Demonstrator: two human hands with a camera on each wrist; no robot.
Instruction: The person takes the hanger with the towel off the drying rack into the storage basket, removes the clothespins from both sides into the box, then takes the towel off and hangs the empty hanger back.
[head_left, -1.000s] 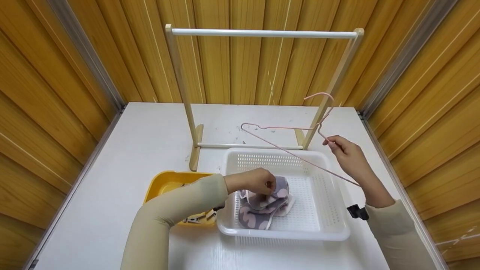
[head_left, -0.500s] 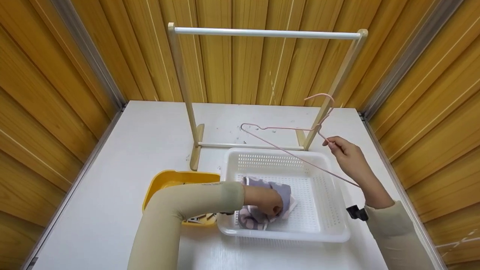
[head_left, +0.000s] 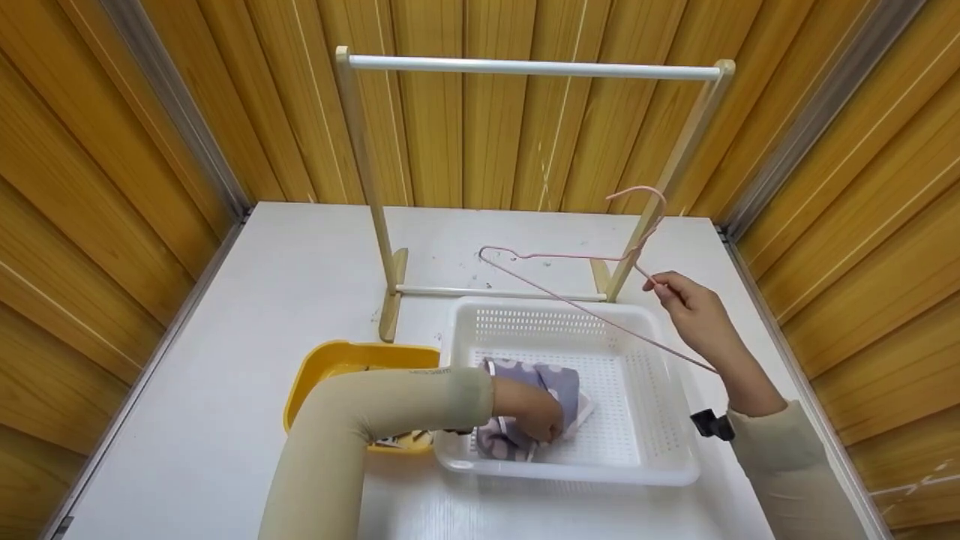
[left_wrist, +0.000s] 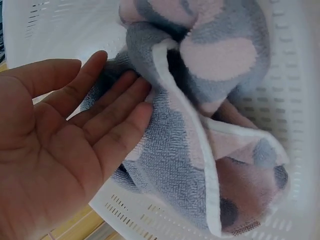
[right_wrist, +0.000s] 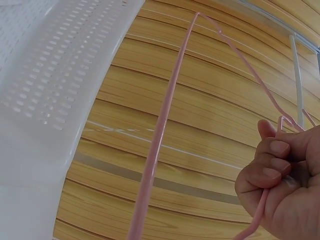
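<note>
My left hand (head_left: 534, 411) is down in the white basket (head_left: 570, 472), over a crumpled grey and pink towel (head_left: 564, 381) with white edging. In the left wrist view the palm shows, and the fairly straight fingers (left_wrist: 117, 117) meet the towel's folds. My right hand (head_left: 690, 309) holds a thin pink clothes hanger (head_left: 577, 304) by one shoulder beside the hook. The hanger is up above the basket's right part, its hook toward the back. Curled fingers wrap the pink wire in the right wrist view.
A drying rack (head_left: 532, 66) with a white top bar and wooden posts stands at the back of the white table (head_left: 247, 322). Left of the basket, partly behind my left sleeve, is a yellow tray (head_left: 315, 367) with several clothespins (head_left: 409, 439). Wood-pattern walls enclose the table.
My left hand has moved lower and slightly right onto the towel, whose folds have shifted. The right hand and the hanger have hardly moved.
</note>
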